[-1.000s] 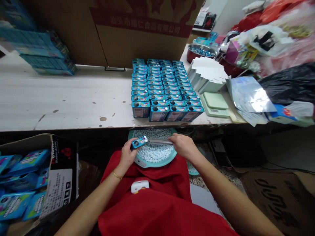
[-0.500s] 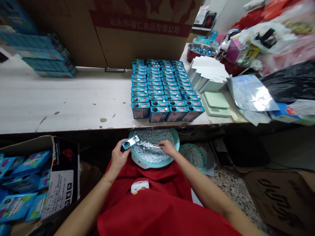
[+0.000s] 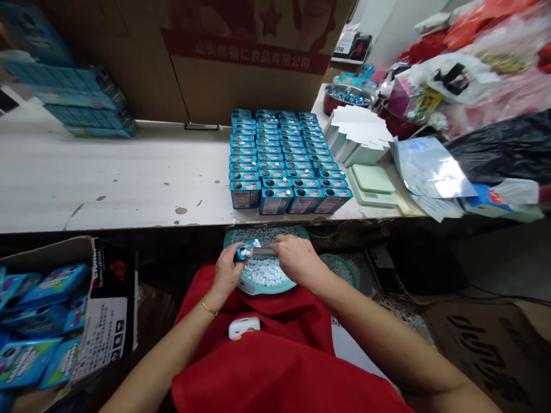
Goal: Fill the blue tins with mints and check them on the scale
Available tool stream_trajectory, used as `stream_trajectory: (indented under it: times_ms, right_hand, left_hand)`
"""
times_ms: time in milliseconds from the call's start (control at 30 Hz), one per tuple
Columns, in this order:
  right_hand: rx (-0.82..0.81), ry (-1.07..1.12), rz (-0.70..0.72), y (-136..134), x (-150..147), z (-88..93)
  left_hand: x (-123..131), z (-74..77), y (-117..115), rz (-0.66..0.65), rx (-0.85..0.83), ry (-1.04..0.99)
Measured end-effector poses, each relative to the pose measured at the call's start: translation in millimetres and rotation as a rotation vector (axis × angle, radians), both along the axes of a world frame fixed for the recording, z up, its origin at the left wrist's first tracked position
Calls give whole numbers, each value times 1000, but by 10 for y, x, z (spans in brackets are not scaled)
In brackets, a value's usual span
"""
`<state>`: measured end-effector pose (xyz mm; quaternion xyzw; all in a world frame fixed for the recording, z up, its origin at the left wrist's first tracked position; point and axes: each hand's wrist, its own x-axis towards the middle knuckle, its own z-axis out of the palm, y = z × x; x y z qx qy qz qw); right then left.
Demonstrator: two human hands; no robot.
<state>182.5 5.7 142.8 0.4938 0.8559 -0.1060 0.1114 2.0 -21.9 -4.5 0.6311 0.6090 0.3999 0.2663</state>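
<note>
Between the fingers of my left hand (image 3: 227,271) is a small blue candy tin (image 3: 241,252), tilted, with white pellets showing at its top. My right hand (image 3: 298,259) grips a metal scoop (image 3: 263,252), whose tip reaches the tin's top. Both hands are above a turquoise basin (image 3: 246,286) of small white candies (image 3: 269,275), which sits at my lap below the table edge. Part of the basin is hidden by my right hand.
Rows of blue tins (image 3: 275,205) stand on the white table (image 3: 142,195), loose pellets on some lids. Right of them are a green scale (image 3: 372,179) and white cartons (image 3: 361,127). A box of blue packs (image 3: 32,321) is at left. A second basin (image 3: 353,272) is behind my right arm.
My right hand has lifted the scoop from the candies to the tin's top. My left hand has shifted right and turned the tin, which now shows pellets at its top.
</note>
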Motion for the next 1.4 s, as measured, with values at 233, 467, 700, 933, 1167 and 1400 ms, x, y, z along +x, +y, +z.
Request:
stream_trajectory:
  times_ms: [233,467,700,933,1167,1400]
  right_hand:
    - [7,206,-150,-18,400,-43]
    - [15,670,-342,-160,862,-491]
    - [-123,794,-381,-345,773,-787]
    - [-217,689,-385,-303,691,-1267]
    - [-403,633,-462,-178,725,-1654]
    - [-381,605,-487,-156,700,-1744]
  left_hand:
    - [-181,313,-55,36,-48,-76]
    - [-233,1033,476,-31,136,-169]
    - [-143,653,1078,54,175,-134]
    - [-447,693,502,177,255,28]
    - [-2519,555,-684,821,-241,426]
    - [-3370,226,-1172,848,-479,539]
